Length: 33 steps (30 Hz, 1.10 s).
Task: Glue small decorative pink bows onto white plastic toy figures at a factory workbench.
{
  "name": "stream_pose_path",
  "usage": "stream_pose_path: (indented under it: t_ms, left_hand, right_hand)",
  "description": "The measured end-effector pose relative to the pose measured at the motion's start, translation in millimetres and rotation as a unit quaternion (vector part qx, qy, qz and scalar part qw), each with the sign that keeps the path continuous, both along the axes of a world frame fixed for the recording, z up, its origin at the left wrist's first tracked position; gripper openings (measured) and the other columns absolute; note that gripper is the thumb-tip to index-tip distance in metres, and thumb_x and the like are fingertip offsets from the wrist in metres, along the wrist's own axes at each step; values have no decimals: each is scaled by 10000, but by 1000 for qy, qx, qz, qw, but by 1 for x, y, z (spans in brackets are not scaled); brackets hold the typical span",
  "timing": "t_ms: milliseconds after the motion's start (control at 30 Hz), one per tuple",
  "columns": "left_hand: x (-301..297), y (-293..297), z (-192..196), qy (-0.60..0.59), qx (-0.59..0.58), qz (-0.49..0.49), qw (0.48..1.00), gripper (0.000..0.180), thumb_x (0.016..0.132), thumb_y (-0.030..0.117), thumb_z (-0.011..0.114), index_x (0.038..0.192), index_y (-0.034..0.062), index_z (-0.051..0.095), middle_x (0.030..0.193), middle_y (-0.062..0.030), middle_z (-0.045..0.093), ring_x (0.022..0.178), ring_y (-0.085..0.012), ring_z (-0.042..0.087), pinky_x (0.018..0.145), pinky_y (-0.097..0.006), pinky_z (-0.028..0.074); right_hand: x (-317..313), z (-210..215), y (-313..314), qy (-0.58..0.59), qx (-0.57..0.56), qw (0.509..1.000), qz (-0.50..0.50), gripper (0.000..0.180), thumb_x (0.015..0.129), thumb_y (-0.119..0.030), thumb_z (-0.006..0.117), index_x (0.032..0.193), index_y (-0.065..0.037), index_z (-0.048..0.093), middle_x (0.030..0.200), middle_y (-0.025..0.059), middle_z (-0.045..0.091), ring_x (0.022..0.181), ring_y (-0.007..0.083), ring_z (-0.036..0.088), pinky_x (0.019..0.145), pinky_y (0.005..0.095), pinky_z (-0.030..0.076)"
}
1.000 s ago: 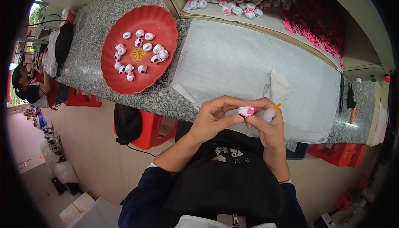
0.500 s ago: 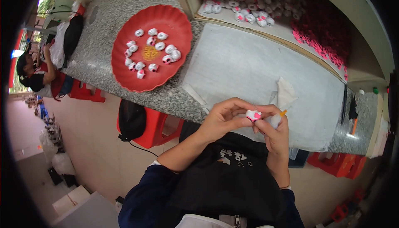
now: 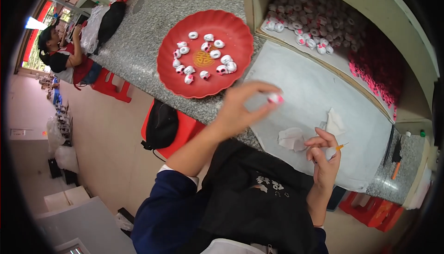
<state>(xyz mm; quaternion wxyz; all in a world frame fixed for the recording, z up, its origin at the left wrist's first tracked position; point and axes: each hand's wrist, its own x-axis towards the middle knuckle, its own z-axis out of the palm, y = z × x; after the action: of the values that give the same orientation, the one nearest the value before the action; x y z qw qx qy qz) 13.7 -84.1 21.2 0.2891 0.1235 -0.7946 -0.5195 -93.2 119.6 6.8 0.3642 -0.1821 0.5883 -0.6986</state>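
Note:
My left hand [image 3: 234, 110] is raised over the near left part of the white work sheet [image 3: 305, 87], thumb and forefinger pinching a small white-and-pink figurine piece [image 3: 275, 98]. Lower and to the right, my right hand [image 3: 323, 161] is curled around a small pale squeeze bottle [image 3: 330, 152] with a thin orange nozzle tip. To the left of my left hand sits a red scalloped plate [image 3: 173, 32]. Several small round white pieces [image 3: 215, 54] lie spread on it, some with pink parts.
A shelf at the far right holds a heap of white pieces [image 3: 300, 9] and a pile of small pink parts [image 3: 370, 76]. Crumpled white tissue [image 3: 335, 122] lies on the sheet. A black bag [image 3: 161, 127] rests on a red stool [image 3: 185, 131]. Another person [image 3: 69, 55] sits far left.
My hands have come apart. The left has moved away with the white-and-pink piece, toward the plate; the right stays behind with the bottle. The whole view has shifted and turned.

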Motion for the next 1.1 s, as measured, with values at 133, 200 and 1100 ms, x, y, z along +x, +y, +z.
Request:
stream_pose_path:
  t_ms: [133, 200, 1100]
  left_hand:
    - [-20, -85, 9, -99, -213, 153, 960, 327, 637, 87, 635, 947, 53, 540, 850, -94, 539, 848, -248, 496, 752, -319, 389]
    - [-31, -88, 8, -125, -342, 186, 912, 335, 637, 112, 637, 954, 67, 536, 858, -100, 525, 871, -264, 473, 765, -344, 376]
    - [-319, 7, -66, 16, -671, 14, 741, 168, 677, 123, 487, 815, 64, 563, 855, -79, 557, 833, -227, 523, 815, -335, 387]
  right_hand:
    - [-17, -8, 18, -25, 2, 999, -37, 291, 699, -62, 567, 958, 10, 455, 723, 90, 530, 529, 104, 434, 509, 215, 368]
    - [-18, -10, 23, -49, -16, 996, -68, 274, 687, -1, 536, 951, 10, 465, 734, 87, 545, 565, 85, 440, 508, 186, 346]
    - [-28, -15, 68, -27, -98, 993, -57, 256, 722, -49, 473, 949, -34, 353, 942, 138, 444, 702, 172, 504, 639, 303, 418]
